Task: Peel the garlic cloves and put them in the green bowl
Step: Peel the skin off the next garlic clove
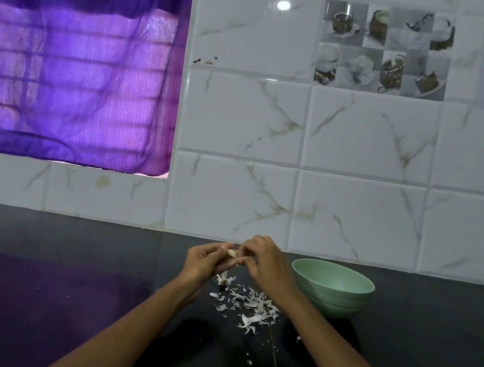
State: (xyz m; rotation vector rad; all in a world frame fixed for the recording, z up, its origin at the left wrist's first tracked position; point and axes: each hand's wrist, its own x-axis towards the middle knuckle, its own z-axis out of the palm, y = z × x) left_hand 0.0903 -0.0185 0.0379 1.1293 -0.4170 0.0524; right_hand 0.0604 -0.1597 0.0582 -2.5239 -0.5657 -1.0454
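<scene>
My left hand (206,261) holds a pale garlic cloves piece, one clove (231,253), between thumb and curled fingers above the dark counter. My right hand (263,259) meets it from the right and pinches at the clove's end with its fingertips. The green bowl (339,299) stands on the counter just right of my right wrist; its inside is hidden from this angle. A scatter of white garlic skins (248,303) lies on the counter below both hands, with a stalk-like husk piece (223,280) under my left hand.
The black counter (46,297) runs left and right, backed by a white marble-look tiled wall (354,170). A purple curtain (78,64) covers a window at the upper left. Small skin flecks (249,362) dot the near counter.
</scene>
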